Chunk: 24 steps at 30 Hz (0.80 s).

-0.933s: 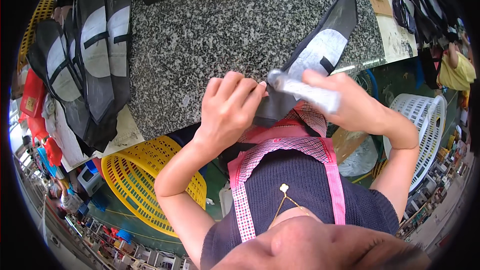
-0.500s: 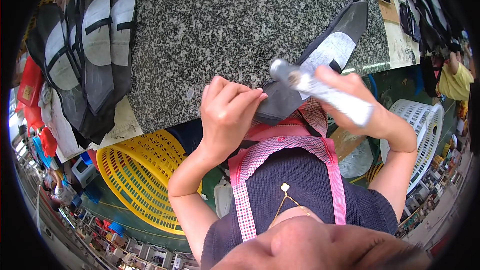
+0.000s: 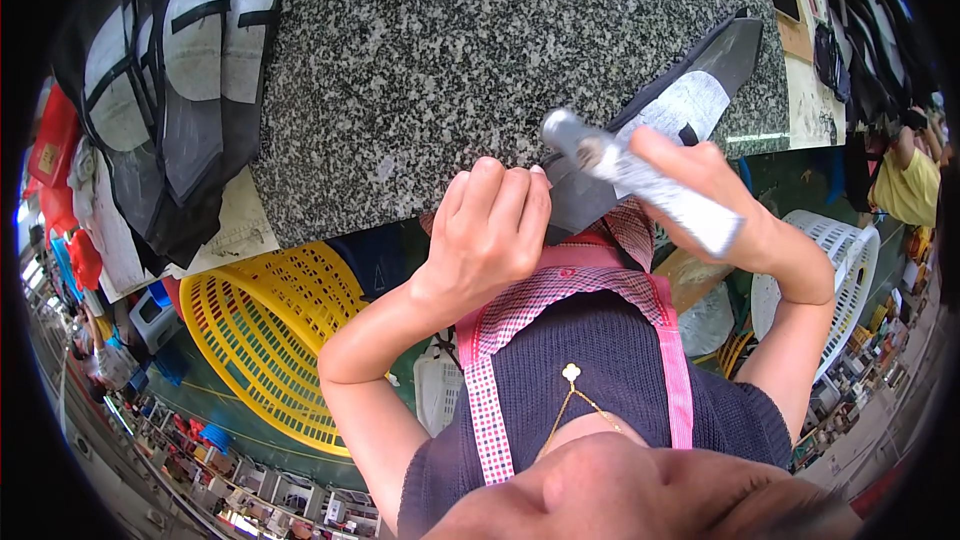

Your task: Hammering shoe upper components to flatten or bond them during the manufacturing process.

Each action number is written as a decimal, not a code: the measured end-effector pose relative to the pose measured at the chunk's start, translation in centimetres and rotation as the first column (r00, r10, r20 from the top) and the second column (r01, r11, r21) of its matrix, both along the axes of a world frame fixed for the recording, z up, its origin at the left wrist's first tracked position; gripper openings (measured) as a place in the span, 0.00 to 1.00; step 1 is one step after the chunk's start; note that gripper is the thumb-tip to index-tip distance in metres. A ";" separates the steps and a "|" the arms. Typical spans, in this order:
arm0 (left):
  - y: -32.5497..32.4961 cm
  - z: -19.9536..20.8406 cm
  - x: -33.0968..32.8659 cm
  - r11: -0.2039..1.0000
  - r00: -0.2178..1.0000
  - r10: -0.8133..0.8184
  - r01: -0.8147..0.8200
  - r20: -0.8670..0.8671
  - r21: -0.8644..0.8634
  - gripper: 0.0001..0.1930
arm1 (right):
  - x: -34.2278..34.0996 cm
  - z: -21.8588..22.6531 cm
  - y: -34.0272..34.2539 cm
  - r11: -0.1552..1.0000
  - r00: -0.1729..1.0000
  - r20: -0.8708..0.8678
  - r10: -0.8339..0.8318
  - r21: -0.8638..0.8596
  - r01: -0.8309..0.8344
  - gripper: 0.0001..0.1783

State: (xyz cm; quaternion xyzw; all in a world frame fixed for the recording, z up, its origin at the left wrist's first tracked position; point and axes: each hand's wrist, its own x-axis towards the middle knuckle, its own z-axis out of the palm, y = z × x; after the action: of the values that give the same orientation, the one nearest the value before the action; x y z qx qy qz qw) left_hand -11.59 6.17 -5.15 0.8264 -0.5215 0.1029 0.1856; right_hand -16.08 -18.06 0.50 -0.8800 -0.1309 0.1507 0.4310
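Observation:
My right hand (image 3: pixel 690 175) is closed round a hammer (image 3: pixel 655 185) with a metal head and a pale, wrapped-looking handle, blurred by motion. The hammer head hangs over a long dark grey piece of flat material (image 3: pixel 720 65), which has a white patch and a short black strap. This piece lies slantwise at the front right of the speckled stone slab (image 3: pixel 430 60), its near end reaching over the front edge. My left hand (image 3: pixel 490 220) has its fingers curled at the piece's near left end; the fingertips are partly hidden.
A stack of similar dark pieces with white patches (image 3: pixel 195 50) lies at the left. More dark pieces (image 3: pixel 870 20) hang at the far right. Below the slab stand a yellow basket (image 3: pixel 270 340) and a white basket (image 3: pixel 850 250). Another person in yellow (image 3: pixel 905 180) is at the right.
The dark grey piece has shifted slightly right on the slab. My left hand has turned, its fingers now curled closer together. The hammer stays over the piece.

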 end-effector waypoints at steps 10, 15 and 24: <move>0.0 0.3 -0.7 0.999 1.000 -0.015 0.015 -0.009 0.028 0.14 | -0.5 -1.3 0.4 0.966 0.984 -0.123 0.132 -0.205 -0.155 0.11; -1.4 -1.6 -3.4 0.996 0.997 -0.078 0.077 -0.018 -0.049 0.17 | 0.8 -1.1 0.0 0.984 0.995 0.011 0.104 -0.150 -0.101 0.09; -3.3 -2.6 -4.0 0.995 0.954 0.095 -0.094 0.286 -0.020 0.21 | 1.2 -1.5 -0.4 1.000 1.000 0.020 0.018 0.008 -0.018 0.11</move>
State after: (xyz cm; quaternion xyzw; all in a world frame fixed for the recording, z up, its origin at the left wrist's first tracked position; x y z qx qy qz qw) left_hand -15.57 2.83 -7.71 0.8263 -0.5025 0.2317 0.1054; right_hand -14.87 -18.46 -1.00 -0.8784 -0.1436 0.1452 0.4321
